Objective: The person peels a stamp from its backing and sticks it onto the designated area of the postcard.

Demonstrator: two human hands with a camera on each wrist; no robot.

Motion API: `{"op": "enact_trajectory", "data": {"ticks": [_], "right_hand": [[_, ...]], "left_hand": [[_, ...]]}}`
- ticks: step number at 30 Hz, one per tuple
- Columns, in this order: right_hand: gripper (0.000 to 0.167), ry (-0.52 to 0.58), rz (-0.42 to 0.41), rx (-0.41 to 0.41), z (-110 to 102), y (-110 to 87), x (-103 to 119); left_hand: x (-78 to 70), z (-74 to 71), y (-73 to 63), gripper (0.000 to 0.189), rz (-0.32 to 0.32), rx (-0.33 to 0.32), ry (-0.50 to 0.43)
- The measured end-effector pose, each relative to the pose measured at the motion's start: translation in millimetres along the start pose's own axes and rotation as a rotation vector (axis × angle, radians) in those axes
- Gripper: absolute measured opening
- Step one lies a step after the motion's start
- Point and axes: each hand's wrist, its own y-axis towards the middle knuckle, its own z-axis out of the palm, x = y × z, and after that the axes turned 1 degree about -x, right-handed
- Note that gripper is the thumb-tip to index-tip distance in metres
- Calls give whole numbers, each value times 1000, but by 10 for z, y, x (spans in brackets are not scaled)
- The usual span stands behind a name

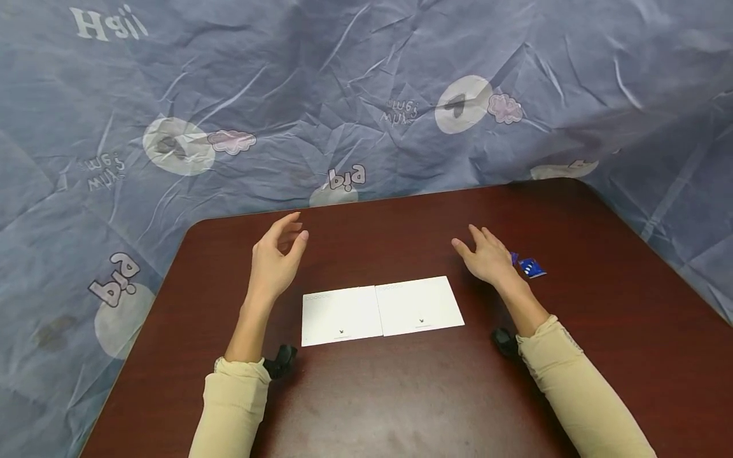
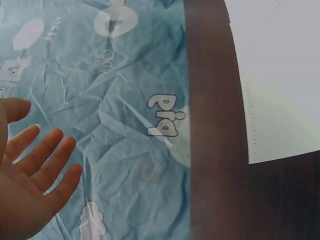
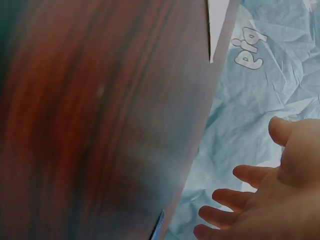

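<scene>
Two white envelopes (image 1: 342, 315) (image 1: 420, 305) lie flat side by side on the table, their edges meeting, each with a row of small printed boxes. Beyond the left one, my left hand (image 1: 273, 264) hovers with loosely bent fingers and nothing in it. My right hand (image 1: 487, 257) is held above the table past the right envelope, fingers spread and holding nothing. Close beside it lies a small blue packet (image 1: 532, 268); a second, purplish-blue packet (image 1: 514, 257) is mostly hidden behind that hand. The left wrist view shows one envelope (image 2: 280, 100) near the table's edge.
The dark reddish-brown table (image 1: 389, 394) has rounded far corners. A wrinkled blue-grey printed cloth (image 1: 298, 95) hangs behind it and along the sides. Black wrist straps (image 1: 280, 362) sit by the cuffs of the pale yellow sleeves (image 1: 235, 401).
</scene>
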Motion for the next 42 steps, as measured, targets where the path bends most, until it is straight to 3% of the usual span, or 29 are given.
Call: {"op": "enact_trajectory", "data": {"ticks": [11, 23, 29, 33, 38, 42], "right_hand": [[78, 72, 55, 105, 50, 98, -129], [77, 99, -34, 234, 129, 12, -25], [72, -4, -126, 141, 136, -87, -44], [66, -183, -106, 57, 132, -186, -39], [68, -393, -63, 104, 124, -315, -22], [71, -430, -72, 148, 121, -394, -41]], "left_hand": [[147, 44, -112, 40, -55, 24, -30], [244, 53, -156, 38, -76, 16, -62], [247, 54, -132, 37, -75, 7, -71], [253, 48, -110, 36, -74, 7, -73], [261, 43, -105, 37, -82, 9, -59], [256, 65, -104, 37, -88, 14, -65]]}}
